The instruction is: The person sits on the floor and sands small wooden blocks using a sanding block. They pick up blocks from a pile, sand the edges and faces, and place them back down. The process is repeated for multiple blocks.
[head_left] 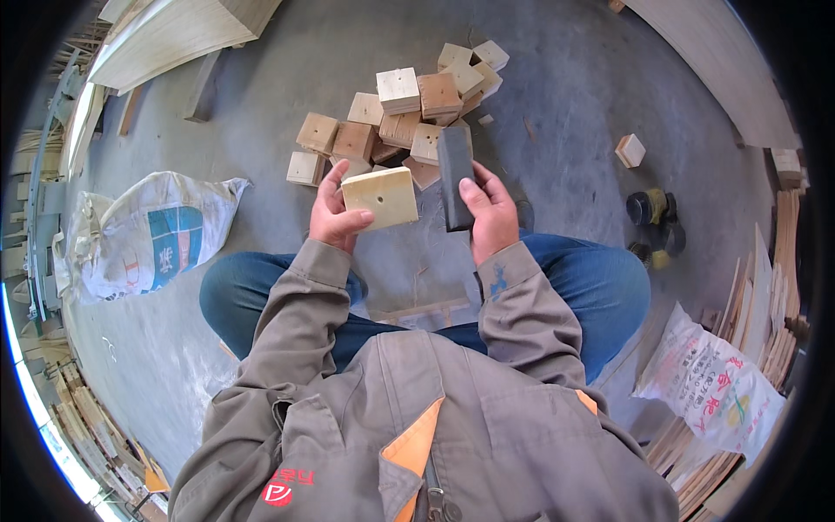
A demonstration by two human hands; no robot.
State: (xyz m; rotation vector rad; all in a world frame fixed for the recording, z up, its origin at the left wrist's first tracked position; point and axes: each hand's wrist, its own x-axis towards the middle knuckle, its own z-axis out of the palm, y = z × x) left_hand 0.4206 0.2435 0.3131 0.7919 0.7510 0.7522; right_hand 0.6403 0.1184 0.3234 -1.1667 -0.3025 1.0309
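My left hand (335, 211) is closed on a pale wooden block (383, 198), with the thumb along its lower edge. A small dark hole shows near the middle of the block's face. In my right hand (492, 215) is a dark grey rectangular block (454, 178), held upright with my thumb across its side. The two blocks are apart, with a gap between them. Just beyond my hands lies a loose pile of square wooden blocks (398, 91), several with small holes in them.
A white woven sack (122, 235) lies left, another white sack (713, 374) lower right beside stacked wood strips (757, 296). One wooden block (631, 150) and some black-and-yellow objects (648, 209) sit on the floor at right. Large boards (178, 43) stand far left.
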